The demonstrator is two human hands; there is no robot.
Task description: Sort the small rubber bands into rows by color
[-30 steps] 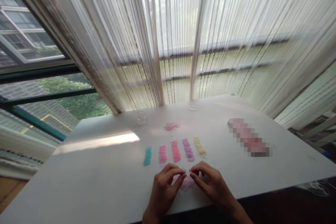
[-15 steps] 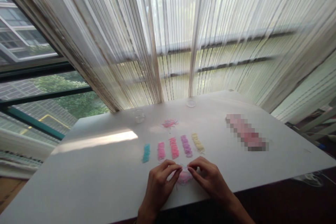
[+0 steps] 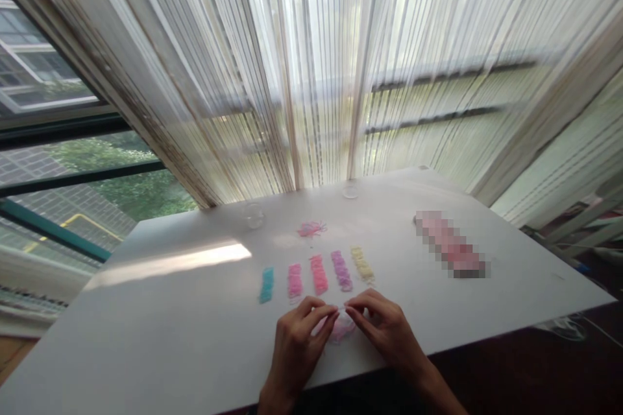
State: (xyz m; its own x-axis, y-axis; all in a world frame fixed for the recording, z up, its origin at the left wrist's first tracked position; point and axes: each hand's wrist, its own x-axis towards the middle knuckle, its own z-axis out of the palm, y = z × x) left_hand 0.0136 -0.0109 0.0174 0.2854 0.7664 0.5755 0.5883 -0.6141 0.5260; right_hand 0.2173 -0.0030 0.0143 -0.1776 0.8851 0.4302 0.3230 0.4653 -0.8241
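My left hand (image 3: 300, 336) and my right hand (image 3: 387, 324) face each other near the table's front, each closed in a pinch with the fingertips almost meeting. Between them runs what looks like a thin, pale strand, too fine to make out well. Below the fingertips lies a small heap of pink and pale strands (image 3: 341, 329), partly covered by the hands. Just beyond, separate bundles of thin strands lie in a row: teal (image 3: 266, 284), pink (image 3: 294, 281), coral (image 3: 318, 274), purple (image 3: 341, 270) and yellow (image 3: 361, 264).
A loose pile of mixed pink strands (image 3: 311, 228) lies behind the row. Farther back on the white table (image 3: 185, 324) are a clear round container (image 3: 254, 216) and a clear round lid (image 3: 350, 192). A blurred-out pink object (image 3: 450, 243) rests at right. Sheer curtains (image 3: 321, 65) hang behind.
My fingertips have come slightly closer together, both still pinched. The view has shifted a little, so the table's things appear slightly farther left.
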